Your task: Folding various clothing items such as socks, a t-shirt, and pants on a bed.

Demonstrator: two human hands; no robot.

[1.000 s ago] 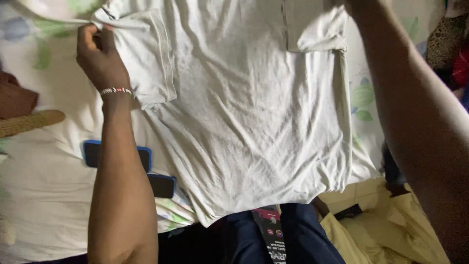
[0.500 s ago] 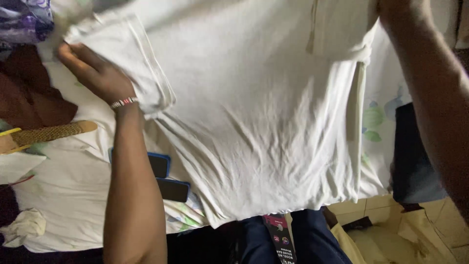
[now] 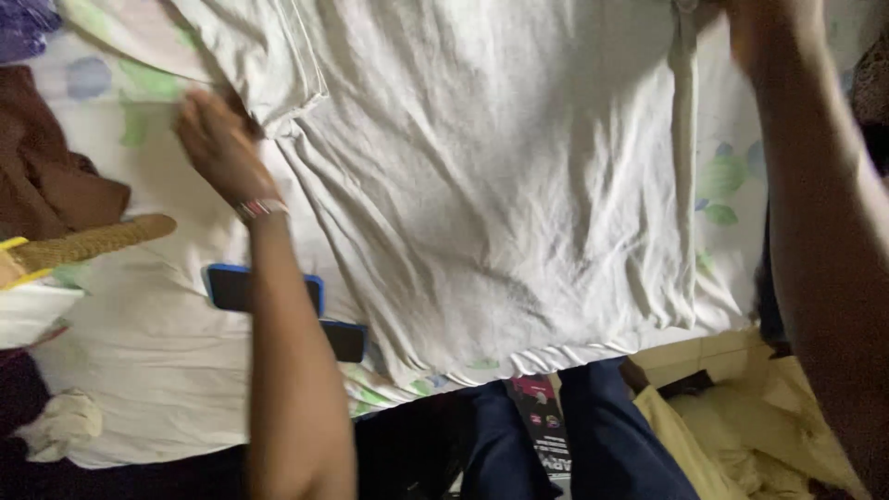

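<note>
Two phones (image 3: 278, 301) crowd the left arm; bare sheet (image 3: 139, 370) beyond lies open.

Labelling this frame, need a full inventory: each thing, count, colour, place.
T-shirt: 1, white, spread over the bed, hem toward the near edge.
Bedsheet: 1, white with green and blue floral print, under the T-shirt.
Phones: 2, dark with blue cases, on the sheet by the left forearm.
Brown cloth: 1, far left.
Woven handle: 1, tan, left edge.
Crumpled cloth: 1, off-white, lower left.
Yellow fabric: 1, pale, lower right.
Bracelet: 1, beaded, left wrist.
Left hand: at the T-shirt's sleeve; grip unclear.
Right hand: top right corner of the T-shirt, mostly cut off.
</note>
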